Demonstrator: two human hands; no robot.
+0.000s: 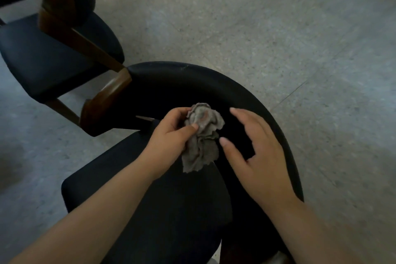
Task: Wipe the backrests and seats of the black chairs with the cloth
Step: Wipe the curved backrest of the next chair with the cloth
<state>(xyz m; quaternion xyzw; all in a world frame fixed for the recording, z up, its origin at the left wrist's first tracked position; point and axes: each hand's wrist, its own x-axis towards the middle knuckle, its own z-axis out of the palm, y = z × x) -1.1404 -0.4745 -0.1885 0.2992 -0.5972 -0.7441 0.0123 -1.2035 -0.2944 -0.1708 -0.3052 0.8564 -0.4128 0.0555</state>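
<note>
A speckled grey floor point(267, 28) spread beyond both hands; two black chairs stood on it, the near chair point(171, 210) beneath them, the second chair point(42, 58) beyond the left hand point(171, 135); that hand gripped one crumpled grey cloth point(203, 135) above the seat; the right hand point(257, 152) hovered just beside it, fingers loosely spread, holding nothing.

I have open floor point(278, 28) beyond and right of the near chair's curved backrest point(214, 75). On the left, its wooden arm end point(107, 100) and the second chair point(42, 55) crowd close together, blocking that side. The front of the seat point(150, 210) lies unobstructed.
</note>
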